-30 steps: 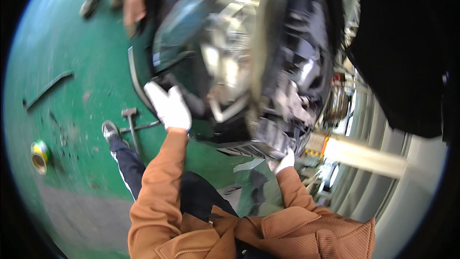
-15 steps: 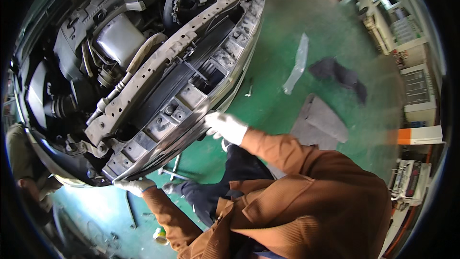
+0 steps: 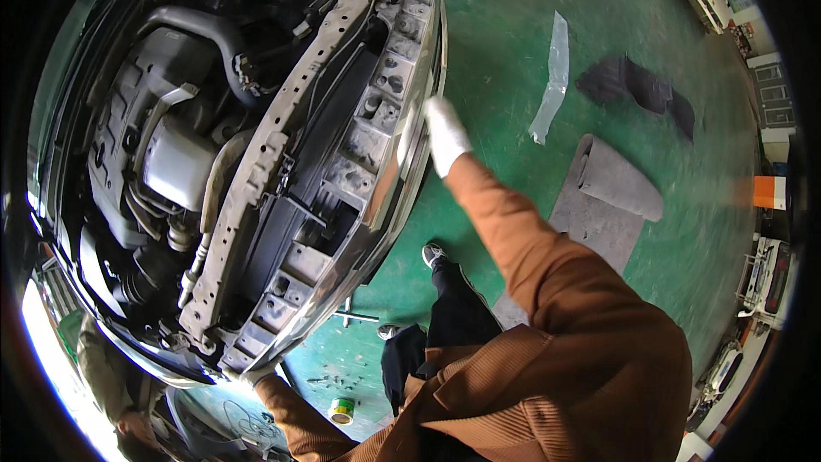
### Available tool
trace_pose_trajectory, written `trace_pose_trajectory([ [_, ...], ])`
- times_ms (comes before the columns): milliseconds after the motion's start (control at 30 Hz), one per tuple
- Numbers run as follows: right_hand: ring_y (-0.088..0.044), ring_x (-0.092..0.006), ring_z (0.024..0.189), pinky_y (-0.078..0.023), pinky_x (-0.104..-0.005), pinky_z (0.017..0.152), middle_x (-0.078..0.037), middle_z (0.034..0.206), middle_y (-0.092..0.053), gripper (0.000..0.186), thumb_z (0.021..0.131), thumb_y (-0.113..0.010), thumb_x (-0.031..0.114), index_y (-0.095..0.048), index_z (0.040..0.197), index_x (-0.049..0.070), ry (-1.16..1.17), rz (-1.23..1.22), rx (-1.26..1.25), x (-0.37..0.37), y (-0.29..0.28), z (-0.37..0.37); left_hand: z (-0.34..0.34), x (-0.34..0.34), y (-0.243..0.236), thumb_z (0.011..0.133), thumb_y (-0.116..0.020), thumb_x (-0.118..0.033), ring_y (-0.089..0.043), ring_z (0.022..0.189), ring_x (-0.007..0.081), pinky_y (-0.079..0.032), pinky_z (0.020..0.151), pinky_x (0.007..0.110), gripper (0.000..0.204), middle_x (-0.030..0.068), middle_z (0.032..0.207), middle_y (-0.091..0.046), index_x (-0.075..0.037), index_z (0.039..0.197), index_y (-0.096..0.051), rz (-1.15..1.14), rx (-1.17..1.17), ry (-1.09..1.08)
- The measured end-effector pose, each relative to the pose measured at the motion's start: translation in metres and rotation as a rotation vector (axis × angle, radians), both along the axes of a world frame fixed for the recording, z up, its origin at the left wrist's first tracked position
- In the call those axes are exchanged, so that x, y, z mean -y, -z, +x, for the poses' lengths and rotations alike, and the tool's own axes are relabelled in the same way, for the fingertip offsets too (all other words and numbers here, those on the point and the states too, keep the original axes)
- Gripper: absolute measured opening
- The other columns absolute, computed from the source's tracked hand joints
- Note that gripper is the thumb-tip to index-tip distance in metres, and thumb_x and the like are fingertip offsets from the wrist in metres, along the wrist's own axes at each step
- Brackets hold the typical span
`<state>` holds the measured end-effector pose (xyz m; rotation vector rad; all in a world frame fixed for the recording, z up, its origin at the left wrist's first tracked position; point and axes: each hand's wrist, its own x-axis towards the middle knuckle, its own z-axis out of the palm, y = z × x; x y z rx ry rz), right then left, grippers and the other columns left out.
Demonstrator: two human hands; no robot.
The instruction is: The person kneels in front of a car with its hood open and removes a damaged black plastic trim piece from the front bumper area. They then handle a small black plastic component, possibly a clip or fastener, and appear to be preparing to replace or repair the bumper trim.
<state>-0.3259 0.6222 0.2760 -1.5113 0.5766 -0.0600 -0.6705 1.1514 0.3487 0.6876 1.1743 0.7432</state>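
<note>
A car's front bumper (image 3: 386, 227) with a shiny outer face curves along the front of the open engine bay. My right hand (image 3: 446, 135), in a white glove, is at the bumper's outer edge, its fingers curled against it. Near the bumper's left end, my left hand (image 3: 259, 373), gloved too, grips the lower edge. Its fingertips are partly hidden by the bumper. Behind the bumper runs a pale, holed metal crossbar (image 3: 256, 167), with the engine (image 3: 178, 162) beyond it.
A person (image 3: 107, 368) is by the car at the lower left. On the green floor lie a metal cross-shaped tool (image 3: 349, 315), a small tin (image 3: 341, 411), a grey mat (image 3: 603, 192), a dark cloth-like piece (image 3: 629, 85) and a clear plastic strip (image 3: 554, 77).
My right hand has moved forward along the bumper toward its far end. My left hand remains at the left end. The view has shifted and turned.
</note>
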Motion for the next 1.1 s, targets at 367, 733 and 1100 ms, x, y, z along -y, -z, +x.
trace_pose_trajectory([
  [367, -0.069, -0.0388, 0.101, -0.054, -0.0473, 0.091, -0.029, 0.108, -0.070, 0.063, 0.099, -0.064, 0.046, -0.060, 0.131, -0.008, 0.028, -0.318, 0.133, -0.066, -0.029, -0.007, -0.044, -0.039, 0.022, 0.102, -0.045, -0.059, -0.053, 0.132, 0.0297, -0.043, 0.111, 0.050, 0.062, 0.0084, 0.146, -0.055, -0.015, 0.146, -0.054, -0.065, -0.021, -0.023],
  [733, -0.053, -0.0321, 0.135, -0.043, -0.0416, 0.114, -0.023, 0.155, -0.047, 0.086, 0.101, -0.067, 0.047, -0.033, 0.158, -0.008, 0.008, 0.121, 0.019, -0.130, -0.057, -0.066, -0.062, -0.054, 0.040, 0.104, -0.048, -0.057, -0.060, 0.130, 0.0307, -0.047, 0.114, 0.047, 0.063, 0.0089, 0.148, -0.060, -0.014, 0.150, -0.054, -0.032, 0.187, -0.183],
  [1100, -0.044, -0.0302, 0.143, -0.034, -0.0448, 0.122, -0.013, 0.162, -0.043, 0.075, 0.106, -0.053, 0.056, -0.041, 0.158, 0.005, 0.163, 0.379, 0.196, -0.123, 0.012, -0.087, -0.055, -0.034, 0.027, 0.103, -0.057, -0.055, -0.060, 0.132, 0.0315, -0.047, 0.115, 0.049, 0.066, 0.0106, 0.150, -0.058, -0.012, 0.152, -0.051, 0.031, 0.074, -0.210],
])
